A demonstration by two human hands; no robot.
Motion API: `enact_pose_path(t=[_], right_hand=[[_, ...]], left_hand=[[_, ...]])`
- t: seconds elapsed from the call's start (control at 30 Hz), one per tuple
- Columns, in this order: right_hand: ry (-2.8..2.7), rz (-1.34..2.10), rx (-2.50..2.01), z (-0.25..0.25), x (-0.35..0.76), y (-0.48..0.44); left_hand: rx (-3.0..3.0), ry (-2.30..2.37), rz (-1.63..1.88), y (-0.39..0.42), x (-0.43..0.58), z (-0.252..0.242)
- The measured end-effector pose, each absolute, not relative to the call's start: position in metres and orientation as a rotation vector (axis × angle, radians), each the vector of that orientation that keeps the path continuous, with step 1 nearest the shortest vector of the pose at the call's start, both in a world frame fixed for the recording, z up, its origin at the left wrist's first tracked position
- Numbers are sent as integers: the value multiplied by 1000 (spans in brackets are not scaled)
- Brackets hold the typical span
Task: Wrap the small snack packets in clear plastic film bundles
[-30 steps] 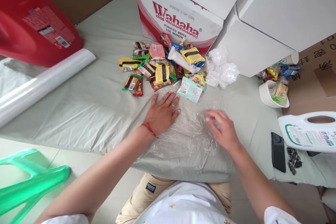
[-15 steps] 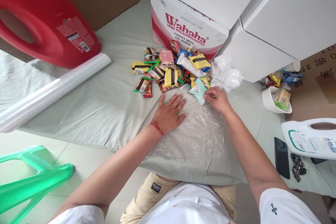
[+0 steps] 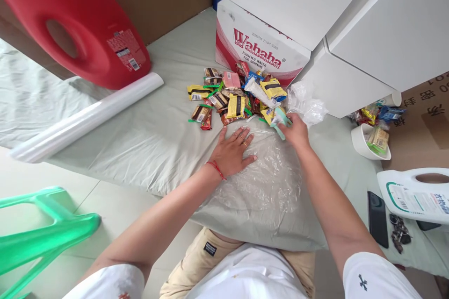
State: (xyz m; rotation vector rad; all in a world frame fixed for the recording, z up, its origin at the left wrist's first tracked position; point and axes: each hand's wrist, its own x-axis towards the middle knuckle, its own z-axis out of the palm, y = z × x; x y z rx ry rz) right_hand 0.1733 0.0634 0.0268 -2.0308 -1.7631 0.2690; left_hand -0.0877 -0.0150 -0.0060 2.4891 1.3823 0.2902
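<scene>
The right hand (image 3: pixel 296 130) pinches a small pale green snack packet (image 3: pixel 280 121) at the near right edge of the snack pile (image 3: pixel 238 98). The packet looks light and thin, and a bit crinkly. It probably bends easily, so a soft pinch on its edge or corner should be enough. Squeezing hard could crush what is inside.

The left hand (image 3: pixel 234 151) lies flat with its fingers spread wide, palm down, on a clear plastic sheet (image 3: pixel 266 182). The sheet looks very thin, floppy and slippery. It would likely slide or bunch up if nothing held it down, so the flat hand pins it well.

The sheet lies on a pale green cloth (image 3: pixel 140 149) over a soft pad, just in front of the person's knees. The pile sits just past the sheet, up against a white and red Wahaha box (image 3: pixel 259 51).

Both arms reach forward. The right arm is stretched out straighter and farther, its wrist bent down a little over the packet. The left arm comes in slanted from the left.
</scene>
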Motion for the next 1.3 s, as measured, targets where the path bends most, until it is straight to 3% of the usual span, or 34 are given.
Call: enact_pose_path(t=[0.13, 0.27, 0.43, 0.6, 0.87, 1.03, 1.3], right_hand=[[-1510, 249, -1933, 48, 207, 61], [-1318, 597, -1690, 71, 216, 26], [-1746, 908, -1546, 77, 180, -35], [-2183, 728, -1501, 57, 155, -41], [-2531, 57, -1643, 59, 177, 74], [-2844, 15, -1762, 55, 173, 109], [-2616, 175, -1976, 70, 203, 82]], left_hand=[[2484, 1371, 318, -14, -87, -7], [2469, 1373, 339, -14, -87, -8], [2464, 1375, 353, -15, -87, -8], [2465, 1394, 384, -16, -88, -8], [2475, 1396, 357, -16, -89, -6], [2472, 1385, 339, -15, -89, -6], [2455, 1376, 388, -14, -90, -7]])
